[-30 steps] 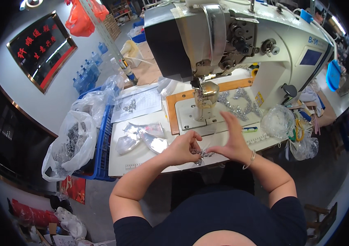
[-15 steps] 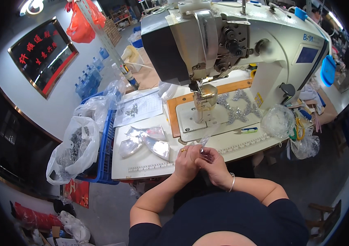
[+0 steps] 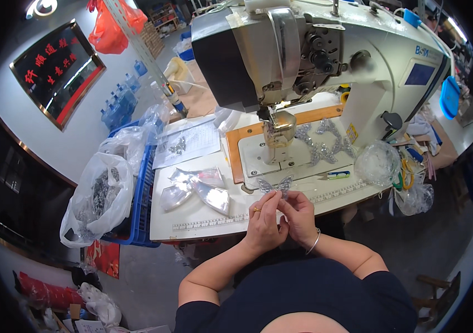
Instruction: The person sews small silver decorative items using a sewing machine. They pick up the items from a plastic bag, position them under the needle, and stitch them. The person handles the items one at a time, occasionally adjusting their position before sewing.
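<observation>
Both hands meet at the table's front edge below the sewing machine (image 3: 358,50). Pinched between them is a glittery silver butterfly (image 3: 276,185), its wings spread above my fingertips. My left hand (image 3: 265,223), with a ring on it, is closed on its lower left part. My right hand (image 3: 301,220), a bracelet at the wrist, grips it from the other side. Similar silver glitter pieces (image 3: 323,149) lie on the machine bed, right of the roller post (image 3: 279,139). Clear shiny plastic pieces (image 3: 195,190) rest on the white table (image 3: 164,226) to the left of my hands.
Thread snips (image 3: 336,175) lie beside the measuring tape (image 3: 209,224) along the front edge. A paper sheet (image 3: 203,141) with small shiny bits sits at left. A blue crate (image 3: 143,194) with white plastic bags (image 3: 122,166) stands against the table's left; a clear bag (image 3: 377,163) is at right.
The silver butterfly has come up into plain view with its wings spread above my fingers. Both hands have turned and shifted slightly, fingertips now pinching it from below.
</observation>
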### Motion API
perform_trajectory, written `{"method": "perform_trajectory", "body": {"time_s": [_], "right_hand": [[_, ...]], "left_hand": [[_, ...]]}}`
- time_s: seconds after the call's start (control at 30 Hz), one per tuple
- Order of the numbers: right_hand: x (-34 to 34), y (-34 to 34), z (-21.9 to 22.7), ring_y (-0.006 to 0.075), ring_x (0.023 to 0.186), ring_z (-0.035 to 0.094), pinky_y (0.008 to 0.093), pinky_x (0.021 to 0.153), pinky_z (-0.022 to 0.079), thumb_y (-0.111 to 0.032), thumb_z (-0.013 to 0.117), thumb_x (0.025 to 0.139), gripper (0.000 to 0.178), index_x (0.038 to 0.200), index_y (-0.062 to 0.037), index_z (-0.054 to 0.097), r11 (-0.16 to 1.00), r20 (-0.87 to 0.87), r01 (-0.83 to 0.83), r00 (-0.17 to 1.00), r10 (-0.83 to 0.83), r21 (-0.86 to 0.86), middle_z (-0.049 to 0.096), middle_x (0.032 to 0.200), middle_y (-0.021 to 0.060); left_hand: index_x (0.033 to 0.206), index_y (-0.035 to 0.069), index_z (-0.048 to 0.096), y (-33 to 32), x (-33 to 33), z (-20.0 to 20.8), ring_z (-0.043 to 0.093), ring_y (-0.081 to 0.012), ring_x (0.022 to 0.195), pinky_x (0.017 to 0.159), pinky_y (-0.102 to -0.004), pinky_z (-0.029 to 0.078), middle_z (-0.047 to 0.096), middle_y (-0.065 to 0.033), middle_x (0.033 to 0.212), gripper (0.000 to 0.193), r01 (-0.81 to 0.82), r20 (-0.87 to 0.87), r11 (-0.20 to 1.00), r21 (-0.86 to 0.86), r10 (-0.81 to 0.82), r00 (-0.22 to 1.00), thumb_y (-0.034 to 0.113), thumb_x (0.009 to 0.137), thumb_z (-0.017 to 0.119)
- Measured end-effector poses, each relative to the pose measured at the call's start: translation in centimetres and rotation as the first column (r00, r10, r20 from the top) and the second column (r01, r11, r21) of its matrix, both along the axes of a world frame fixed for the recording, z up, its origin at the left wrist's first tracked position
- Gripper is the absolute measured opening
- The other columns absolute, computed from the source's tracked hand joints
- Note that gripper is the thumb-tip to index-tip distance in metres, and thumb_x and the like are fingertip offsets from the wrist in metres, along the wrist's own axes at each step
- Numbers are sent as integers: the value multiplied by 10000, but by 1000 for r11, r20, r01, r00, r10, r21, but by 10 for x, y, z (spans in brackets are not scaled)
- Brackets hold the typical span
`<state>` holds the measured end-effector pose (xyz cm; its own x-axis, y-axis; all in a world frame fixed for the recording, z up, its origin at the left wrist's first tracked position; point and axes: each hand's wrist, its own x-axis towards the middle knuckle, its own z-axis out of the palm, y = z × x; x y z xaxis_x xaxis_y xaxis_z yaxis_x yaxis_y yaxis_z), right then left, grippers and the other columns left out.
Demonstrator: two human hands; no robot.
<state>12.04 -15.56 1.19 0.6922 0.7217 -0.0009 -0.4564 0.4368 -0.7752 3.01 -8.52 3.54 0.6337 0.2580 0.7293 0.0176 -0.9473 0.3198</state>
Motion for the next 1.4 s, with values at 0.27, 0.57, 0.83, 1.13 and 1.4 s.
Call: {"method": "perform_trajectory", "body": {"time_s": [0.27,0.57,0.83,1.13,1.4], "right_hand": [[38,-17,-2,111,756,626,238,705,515,-32,616,853,152,981,44,583,966,301,-147,931,207,-213,653,847,84],[47,-25,19,110,732,625,239,678,507,-49,645,821,165,968,22,617,904,577,-74,747,329,-420,660,835,59],[40,-15,25,194,770,638,284,646,515,12,706,721,284,996,-45,663,940,958,340,262,-118,23,640,877,99],[49,-15,24,248,732,609,294,674,498,45,689,692,242,913,-36,633,979,991,201,125,-50,24,604,834,105],[55,-23,20,98,733,597,246,661,481,-23,657,802,131,922,1,610,927,518,-204,781,348,-315,629,805,31]], "left_hand": [[1165,10,509,29,-1,24,557,-277,1007,881,-366,425,607,-126,1039,508,6,-36,937,-349,-20,999,75,712,729],[950,-26,609,44,4,-3,596,-96,805,730,-231,487,642,-45,866,210,44,-127,381,-923,-412,902,52,780,706],[891,-10,595,38,7,-21,586,-74,729,665,-198,477,635,-51,818,140,85,28,224,-971,-246,969,34,799,690],[947,-30,591,34,6,-18,589,-95,736,696,-217,479,645,-60,826,195,68,27,160,-985,-246,969,46,798,692],[1397,121,295,46,5,8,533,-176,1059,856,-302,464,520,-118,1198,840,354,250,93,-931,-543,801,13,701,753]]}}
